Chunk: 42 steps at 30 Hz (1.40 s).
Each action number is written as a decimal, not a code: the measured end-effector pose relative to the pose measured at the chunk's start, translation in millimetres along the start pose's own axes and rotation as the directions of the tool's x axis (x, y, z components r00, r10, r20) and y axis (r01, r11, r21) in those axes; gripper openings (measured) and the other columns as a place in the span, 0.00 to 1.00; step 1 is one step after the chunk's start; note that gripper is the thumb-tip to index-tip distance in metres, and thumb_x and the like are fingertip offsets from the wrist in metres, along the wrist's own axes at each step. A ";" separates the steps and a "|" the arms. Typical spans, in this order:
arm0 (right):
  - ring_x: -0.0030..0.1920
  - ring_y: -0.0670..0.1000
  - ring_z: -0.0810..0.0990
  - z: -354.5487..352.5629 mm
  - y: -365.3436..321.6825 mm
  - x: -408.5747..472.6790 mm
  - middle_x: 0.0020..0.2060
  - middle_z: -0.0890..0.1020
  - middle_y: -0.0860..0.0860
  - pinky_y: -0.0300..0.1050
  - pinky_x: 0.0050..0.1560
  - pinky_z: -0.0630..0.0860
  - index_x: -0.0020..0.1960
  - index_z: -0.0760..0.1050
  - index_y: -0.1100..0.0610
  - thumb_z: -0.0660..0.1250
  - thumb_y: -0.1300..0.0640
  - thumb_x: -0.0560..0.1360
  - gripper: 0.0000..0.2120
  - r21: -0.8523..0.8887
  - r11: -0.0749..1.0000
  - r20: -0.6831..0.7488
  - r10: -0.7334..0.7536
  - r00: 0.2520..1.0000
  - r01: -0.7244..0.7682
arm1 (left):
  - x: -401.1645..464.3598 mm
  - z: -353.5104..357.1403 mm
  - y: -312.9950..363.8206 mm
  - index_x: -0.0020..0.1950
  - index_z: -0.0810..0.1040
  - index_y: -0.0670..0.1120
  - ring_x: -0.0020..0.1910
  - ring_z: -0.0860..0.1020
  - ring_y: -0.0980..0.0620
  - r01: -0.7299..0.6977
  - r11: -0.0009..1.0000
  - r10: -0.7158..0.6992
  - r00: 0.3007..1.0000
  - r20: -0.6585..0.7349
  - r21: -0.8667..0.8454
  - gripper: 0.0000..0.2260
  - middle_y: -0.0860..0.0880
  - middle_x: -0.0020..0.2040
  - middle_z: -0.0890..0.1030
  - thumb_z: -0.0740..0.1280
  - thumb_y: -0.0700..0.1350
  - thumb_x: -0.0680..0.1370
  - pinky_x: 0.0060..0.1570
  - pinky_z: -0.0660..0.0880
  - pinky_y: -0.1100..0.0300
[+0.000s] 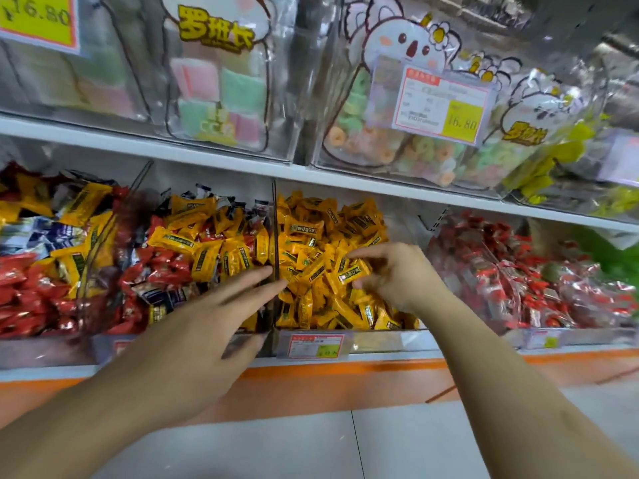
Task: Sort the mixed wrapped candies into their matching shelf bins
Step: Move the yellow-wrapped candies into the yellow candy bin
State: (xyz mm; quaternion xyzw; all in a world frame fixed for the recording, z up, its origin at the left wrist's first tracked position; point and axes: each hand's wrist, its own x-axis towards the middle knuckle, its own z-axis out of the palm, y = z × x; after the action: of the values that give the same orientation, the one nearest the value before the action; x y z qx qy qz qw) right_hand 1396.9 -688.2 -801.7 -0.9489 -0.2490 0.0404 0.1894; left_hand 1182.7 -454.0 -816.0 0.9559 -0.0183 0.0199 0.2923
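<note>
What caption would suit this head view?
Right hand pinches a yellow candy over the yellow bin; left hand reaches alongside.

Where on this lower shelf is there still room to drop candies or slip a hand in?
Only the back-right corner of the yellow candy bin, under the upper shelf edge. The mixed bin and red candy bin are heaped full.

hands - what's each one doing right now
left hand: open, fingers straight at the bin divider.
right hand: fingers pinching a yellow candy.
</note>
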 end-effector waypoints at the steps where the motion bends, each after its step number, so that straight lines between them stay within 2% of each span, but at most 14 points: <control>1: 0.27 0.40 0.78 2.2 1.8 2.8 0.49 0.85 0.44 0.35 0.32 0.76 0.60 0.83 0.39 0.80 0.52 0.72 0.18 0.030 0.999 -0.033 0.020 0.999 -0.019 | 0.5 1.1 -1.6 0.76 0.47 0.78 0.72 0.58 0.74 -0.005 1.000 0.005 1.000 -0.003 0.000 0.30 0.80 0.74 0.37 0.62 0.57 0.83 0.67 0.63 0.67; 2: 0.26 0.41 0.78 2.9 2.1 5.0 0.48 0.86 0.45 0.34 0.32 0.76 0.59 0.84 0.40 0.79 0.53 0.73 0.16 0.060 0.998 -0.080 0.033 0.996 -0.029 | 0.8 1.8 -2.3 0.76 0.47 0.78 0.72 0.57 0.75 -0.010 1.000 0.010 1.000 -0.006 -0.002 0.30 0.80 0.74 0.38 0.62 0.57 0.83 0.67 0.62 0.67; 6: 0.43 0.44 0.84 -3.0 3.7 8.7 0.50 0.86 0.46 0.44 0.51 0.83 0.61 0.85 0.46 0.78 0.54 0.74 0.16 0.253 0.966 -0.271 0.128 0.954 -0.058 | 2.7 5.0 -4.6 0.76 0.47 0.78 0.72 0.53 0.76 -0.017 1.000 0.017 1.000 -0.019 0.008 0.31 0.80 0.74 0.40 0.62 0.57 0.83 0.70 0.62 0.66; 8: 0.46 0.47 0.86 -7.5 4.8 9.9 0.51 0.87 0.47 0.47 0.52 0.84 0.62 0.85 0.48 0.78 0.54 0.74 0.17 0.359 0.930 -0.295 0.196 0.935 -0.082 | 3.5 7.1 -5.8 0.77 0.49 0.77 0.73 0.51 0.76 -0.021 1.000 0.022 0.999 -0.032 0.017 0.31 0.80 0.75 0.41 0.62 0.57 0.82 0.72 0.60 0.64; 12: 0.39 0.54 0.88 -12.8 -3.1 6.8 0.52 0.86 0.55 0.58 0.49 0.86 0.66 0.82 0.51 0.77 0.60 0.75 0.20 0.602 0.796 -0.187 0.212 0.959 -0.059 | 3.9 9.0 -6.7 0.77 0.48 0.77 0.71 0.48 0.79 -0.030 0.999 0.032 0.998 -0.045 0.039 0.31 0.80 0.75 0.42 0.63 0.57 0.82 0.72 0.57 0.65; 15: 0.51 0.46 0.87 -16.6 -16.2 3.0 0.58 0.85 0.49 0.43 0.56 0.82 0.71 0.78 0.51 0.76 0.63 0.75 0.26 0.620 0.784 -0.070 -0.004 0.998 0.046 | 3.9 9.1 -6.0 0.77 0.48 0.76 0.72 0.47 0.79 -0.025 0.999 0.027 0.999 -0.044 0.036 0.31 0.80 0.75 0.42 0.63 0.56 0.83 0.71 0.55 0.68; 17: 0.60 0.44 0.83 -19.5 -16.9 3.3 0.62 0.83 0.47 0.40 0.61 0.79 0.73 0.75 0.52 0.76 0.67 0.75 0.29 0.676 0.735 0.020 -0.087 0.996 0.051 | 3.3 8.7 -5.5 0.77 0.48 0.77 0.75 0.48 0.75 -0.026 0.999 0.027 0.999 -0.044 0.034 0.31 0.80 0.75 0.41 0.63 0.56 0.83 0.72 0.54 0.67; 19: 0.61 0.46 0.83 -19.1 -5.3 3.3 0.59 0.84 0.47 0.41 0.62 0.80 0.68 0.79 0.52 0.72 0.69 0.77 0.23 0.611 0.791 -0.017 -0.042 0.999 0.043 | 1.9 8.1 -5.4 0.77 0.48 0.77 0.76 0.49 0.73 -0.029 0.999 0.031 0.998 -0.047 0.032 0.31 0.80 0.75 0.41 0.63 0.56 0.83 0.73 0.54 0.65; 21: 0.56 0.46 0.84 -16.5 8.9 0.2 0.52 0.86 0.45 0.40 0.56 0.81 0.58 0.83 0.47 0.68 0.69 0.79 0.18 0.352 0.936 -0.105 0.030 0.994 0.009 | 0.4 7.4 -4.6 0.77 0.47 0.76 0.76 0.48 0.73 -0.027 0.999 0.028 0.999 -0.041 0.031 0.31 0.80 0.75 0.40 0.62 0.56 0.83 0.73 0.52 0.65; 23: 0.50 0.45 0.84 -12.0 13.9 -4.0 0.49 0.86 0.43 0.35 0.48 0.79 0.53 0.83 0.44 0.68 0.64 0.79 0.15 0.051 0.998 -0.062 0.031 0.998 -0.028 | -0.2 6.9 -3.8 0.77 0.47 0.76 0.76 0.48 0.73 -0.019 1.000 0.019 0.999 -0.032 0.025 0.31 0.79 0.75 0.39 0.62 0.55 0.84 0.73 0.52 0.65; 28: 0.51 0.50 0.85 -1.7 6.1 -1.3 0.58 0.85 0.47 0.46 0.52 0.83 0.63 0.83 0.45 0.68 0.58 0.80 0.15 -0.170 0.985 0.045 0.043 0.998 -0.035 | -0.1 6.5 -5.2 0.77 0.45 0.77 0.75 0.51 0.72 -0.009 1.000 0.009 1.000 -0.017 -0.006 0.32 0.79 0.75 0.39 0.62 0.56 0.83 0.74 0.56 0.64; 32: 0.54 0.49 0.84 1.6 6.6 2.3 0.56 0.85 0.46 0.45 0.56 0.82 0.62 0.83 0.45 0.69 0.61 0.78 0.17 -0.167 0.983 0.047 0.079 0.996 -0.070 | -1.6 4.8 -4.4 0.75 0.42 0.79 0.73 0.53 0.74 -0.017 1.000 0.017 1.000 -0.017 -0.003 0.33 0.79 0.75 0.38 0.62 0.56 0.83 0.71 0.60 0.66; 36: 0.44 0.44 0.83 0.9 8.7 1.1 0.43 0.85 0.44 0.37 0.45 0.80 0.47 0.85 0.47 0.72 0.62 0.76 0.10 -0.136 0.986 -0.036 0.087 0.996 -0.091 | -1.7 5.0 -6.8 0.76 0.44 0.78 0.77 0.50 0.72 -0.033 0.999 0.033 0.999 -0.031 0.002 0.32 0.79 0.75 0.39 0.62 0.55 0.84 0.71 0.57 0.67; 42: 0.43 0.43 0.83 -17.9 -5.4 -12.0 0.43 0.85 0.43 0.33 0.44 0.76 0.52 0.84 0.48 0.73 0.57 0.77 0.07 0.095 0.991 -0.298 0.115 0.948 -0.090 | -0.5 0.4 -4.6 0.79 0.51 0.72 0.74 0.57 0.71 -0.006 1.000 0.004 0.996 -0.086 -0.023 0.29 0.76 0.77 0.47 0.62 0.55 0.83 0.68 0.58 0.72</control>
State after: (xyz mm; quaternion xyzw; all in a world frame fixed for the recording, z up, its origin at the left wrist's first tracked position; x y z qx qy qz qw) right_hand 1387.1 -695.8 -783.3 -0.9471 -0.1657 -0.0859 0.2611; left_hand 1182.4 -450.4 -818.9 0.9508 -0.0084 0.0613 0.3037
